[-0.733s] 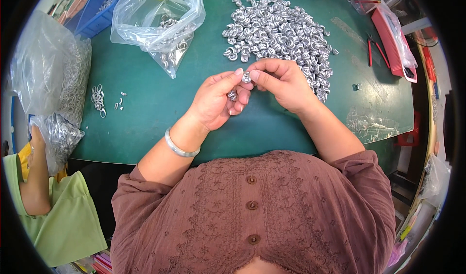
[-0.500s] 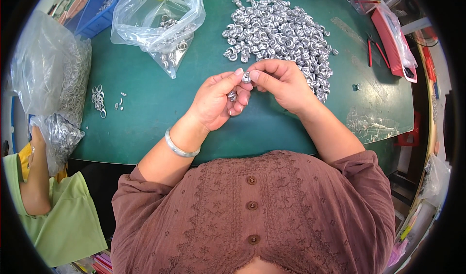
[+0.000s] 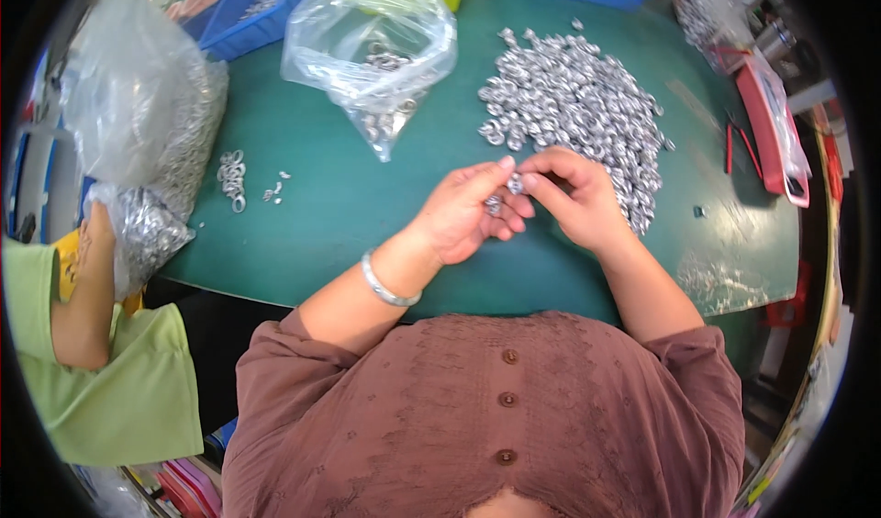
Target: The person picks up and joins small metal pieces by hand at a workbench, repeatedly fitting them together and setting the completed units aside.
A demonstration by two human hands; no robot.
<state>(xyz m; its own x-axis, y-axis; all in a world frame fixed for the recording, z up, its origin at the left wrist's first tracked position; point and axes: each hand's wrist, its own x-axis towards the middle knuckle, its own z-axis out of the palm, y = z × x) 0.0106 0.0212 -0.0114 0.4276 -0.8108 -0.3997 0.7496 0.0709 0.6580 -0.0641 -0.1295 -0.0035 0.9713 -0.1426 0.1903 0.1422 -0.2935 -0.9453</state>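
A small silvery ring-shaped metal part (image 3: 515,184) is pinched between the fingertips of my right hand (image 3: 583,201), right beside my left thumb. My left hand (image 3: 459,215), palm turned up, has its fingers curled around a second silvery metal part (image 3: 494,206). Whether my left thumb also touches the pinched part is hard to see. Just beyond my hands lies a big heap of similar metal parts (image 3: 574,91) on the green table (image 3: 367,243).
An open clear plastic bag (image 3: 317,55) holds more metal pieces. Loose rings (image 3: 233,180) and small fragments (image 3: 273,190) lie at left, near a large filled bag (image 3: 138,87). Another person's arm (image 3: 87,307) is at far left. Red-handled pliers (image 3: 741,149) lie by a pink basket (image 3: 766,128).
The whole view has shifted, so the table and bags appear farther right and lower. Both hands stay close together, with the metal parts still in them.
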